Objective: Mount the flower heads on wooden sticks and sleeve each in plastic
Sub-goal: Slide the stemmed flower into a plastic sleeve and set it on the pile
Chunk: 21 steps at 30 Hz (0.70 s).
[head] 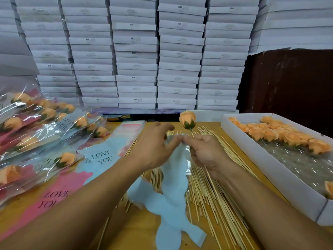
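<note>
Stage shown: 1 flower head (187, 120) is already mounted on its wooden stick (192, 132), and sleeving has begun. Your right hand (205, 152) grips the stick, fingers curled round it, holding the bloom upright above the surface (126, 230). Your left hand (153, 145) pinches the mouth of a blue plastic sleeve (173, 195) at the stick. Finished sleeved roses (36, 134) lie piled at left; many loose sticks (212, 192) and boxed flower heads (281, 135) remain. The bloom is peach, with a green calyx and closed petals.
</note>
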{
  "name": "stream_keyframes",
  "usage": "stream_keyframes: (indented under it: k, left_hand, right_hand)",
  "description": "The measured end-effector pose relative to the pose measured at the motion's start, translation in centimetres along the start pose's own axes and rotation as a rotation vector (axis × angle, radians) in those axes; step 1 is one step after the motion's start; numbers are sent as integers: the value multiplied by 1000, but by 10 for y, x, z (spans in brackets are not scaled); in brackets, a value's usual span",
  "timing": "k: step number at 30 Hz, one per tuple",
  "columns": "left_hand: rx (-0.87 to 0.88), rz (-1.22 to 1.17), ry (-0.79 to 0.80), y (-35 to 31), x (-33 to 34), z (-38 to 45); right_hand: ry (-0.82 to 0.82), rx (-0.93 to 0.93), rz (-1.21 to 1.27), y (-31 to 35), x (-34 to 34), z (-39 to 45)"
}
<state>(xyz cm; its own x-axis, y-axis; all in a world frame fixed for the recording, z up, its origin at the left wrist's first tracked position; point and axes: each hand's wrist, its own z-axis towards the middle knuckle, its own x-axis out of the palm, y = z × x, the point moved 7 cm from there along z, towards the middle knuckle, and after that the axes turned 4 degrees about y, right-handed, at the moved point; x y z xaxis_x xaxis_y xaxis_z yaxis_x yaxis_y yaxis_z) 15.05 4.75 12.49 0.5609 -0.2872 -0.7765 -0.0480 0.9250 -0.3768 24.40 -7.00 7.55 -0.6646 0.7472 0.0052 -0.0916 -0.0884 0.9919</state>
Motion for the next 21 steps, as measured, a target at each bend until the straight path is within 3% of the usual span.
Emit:
stream_keyframes:
  k: [2, 6, 11, 14, 17, 21]
  left_hand:
    - [-7, -99, 100, -10, 15, 0]
    - [-86, -383, 124, -16, 18, 3]
    - [-386, -1053, 248, -2, 36, 0]
    - [-620, -1246, 215, 10, 45, -11]
    - [-906, -1329, 292, 22, 50, -27]
    - [-974, -1382, 277, 33, 49, -37]
  right_hand:
    - [35, -13, 56, 3, 4, 0]
    - [157, -42, 154, 9, 9, 0]
    - [209, -121, 85, 14, 15, -3]
    - [136, -109, 52, 9, 8, 2]
    - [31, -108, 43, 7, -4, 6]
    - [-180, -109, -79, 4, -21, 8]
